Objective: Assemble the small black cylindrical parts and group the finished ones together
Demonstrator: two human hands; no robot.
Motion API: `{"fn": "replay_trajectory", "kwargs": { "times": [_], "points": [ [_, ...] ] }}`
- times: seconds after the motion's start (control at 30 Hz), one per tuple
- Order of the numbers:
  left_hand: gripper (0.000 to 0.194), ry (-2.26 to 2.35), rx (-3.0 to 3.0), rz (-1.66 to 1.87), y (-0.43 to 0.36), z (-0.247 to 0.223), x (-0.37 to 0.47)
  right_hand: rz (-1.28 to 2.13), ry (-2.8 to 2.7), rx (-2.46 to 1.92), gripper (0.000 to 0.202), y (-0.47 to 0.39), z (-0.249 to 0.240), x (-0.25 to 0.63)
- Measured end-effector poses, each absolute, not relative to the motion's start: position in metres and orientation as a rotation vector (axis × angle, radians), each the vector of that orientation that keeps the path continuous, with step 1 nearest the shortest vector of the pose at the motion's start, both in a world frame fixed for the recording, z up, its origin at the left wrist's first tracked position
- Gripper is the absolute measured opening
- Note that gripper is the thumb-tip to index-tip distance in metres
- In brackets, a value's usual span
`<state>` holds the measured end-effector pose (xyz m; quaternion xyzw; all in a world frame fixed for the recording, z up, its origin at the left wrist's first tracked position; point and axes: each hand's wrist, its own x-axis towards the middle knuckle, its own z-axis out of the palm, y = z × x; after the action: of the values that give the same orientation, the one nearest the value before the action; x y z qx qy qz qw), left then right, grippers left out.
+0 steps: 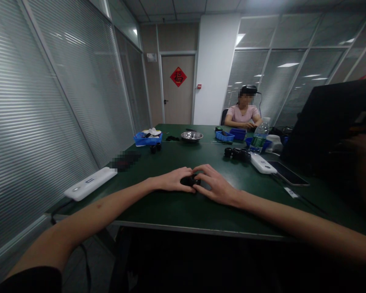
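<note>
My left hand (173,179) and my right hand (216,185) meet just above the green tabletop (171,209). Between them sits a small, dark, rounded black object (187,180) with a shiny end on the right. The left thumb and fingers curl around its left side. From the right, my other hand's thumb and fingertips close on the shiny end. What kind of object it is cannot be made out, and the fingers cover part of it.
Farther back are a steel bowl (192,137), a filled blue basket (148,138), another blue basket (225,136) and several black cylindrical pieces (236,154). At right stand a water bottle (260,136), a white power bank (263,164) and a phone (288,173). A person (243,114) sits opposite.
</note>
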<state>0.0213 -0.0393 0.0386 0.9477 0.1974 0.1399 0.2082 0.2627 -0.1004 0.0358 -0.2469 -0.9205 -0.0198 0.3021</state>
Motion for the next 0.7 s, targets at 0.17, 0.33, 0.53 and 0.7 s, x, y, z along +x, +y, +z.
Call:
{"fn": "replay_trajectory", "kwargs": {
  "times": [0.17,0.33,0.53,0.7],
  "points": [
    [0.061,0.56,2.651,0.398,-0.0365,0.0351,0.0209,-0.027,-2.465,-0.604,0.019,-0.1035,0.0392,0.2613],
    [0.062,0.574,2.65,0.378,-0.0369,0.036,0.0209,-0.036,-2.446,-0.635,0.018,-0.1025,0.0378,0.2618],
    [0.062,0.563,2.644,0.377,-0.0377,0.0372,0.0206,-0.037,-2.453,-0.637,0.017,-0.1021,0.0381,0.2623],
    [0.062,0.586,2.636,0.379,-0.0405,0.0407,0.0212,-0.009,-2.459,-0.616,0.022,-0.1033,0.0391,0.2626]
  ]
}}
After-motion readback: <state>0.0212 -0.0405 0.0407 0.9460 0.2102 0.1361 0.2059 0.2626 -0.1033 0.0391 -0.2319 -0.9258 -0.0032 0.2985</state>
